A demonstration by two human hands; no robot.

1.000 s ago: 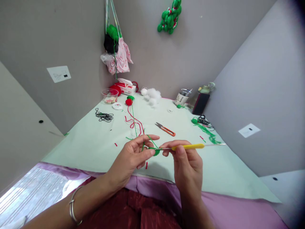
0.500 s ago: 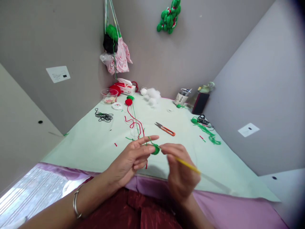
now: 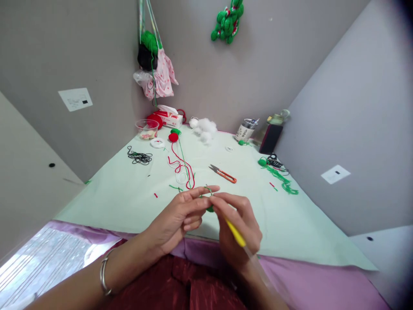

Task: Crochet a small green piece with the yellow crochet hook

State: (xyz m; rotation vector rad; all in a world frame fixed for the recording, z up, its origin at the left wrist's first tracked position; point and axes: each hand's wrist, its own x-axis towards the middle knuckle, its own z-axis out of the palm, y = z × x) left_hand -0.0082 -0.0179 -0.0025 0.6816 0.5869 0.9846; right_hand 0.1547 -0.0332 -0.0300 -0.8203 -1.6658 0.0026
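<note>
My left hand (image 3: pixel 185 211) pinches a small green crocheted piece (image 3: pixel 210 209) between thumb and fingers, mostly covered by both hands. Green yarn (image 3: pixel 208 188) runs over its outstretched index finger. My right hand (image 3: pixel 240 219) grips a crochet hook (image 3: pixel 237 234) with a yellow handle, its tip end at the green piece and hidden by the fingers. Both hands meet above the table's near edge. Just beyond them lie orange-handled thread snips (image 3: pixel 223 173) and a loose red yarn strand (image 3: pixel 188 165).
Red yarn ball (image 3: pixel 173 137), black cord (image 3: pixel 139 156) and a clear tub (image 3: pixel 146 130) lie left. White stuffing (image 3: pixel 205 129) and a tissue box (image 3: pixel 170 119) sit at the back. Right are a pen can (image 3: pixel 245 131), a phone (image 3: pixel 270 138) and green yarn strands (image 3: pixel 280 178).
My right hand has moved left and closer to my left hand, and the hook handle now points more steeply down. The green piece is more covered than before.
</note>
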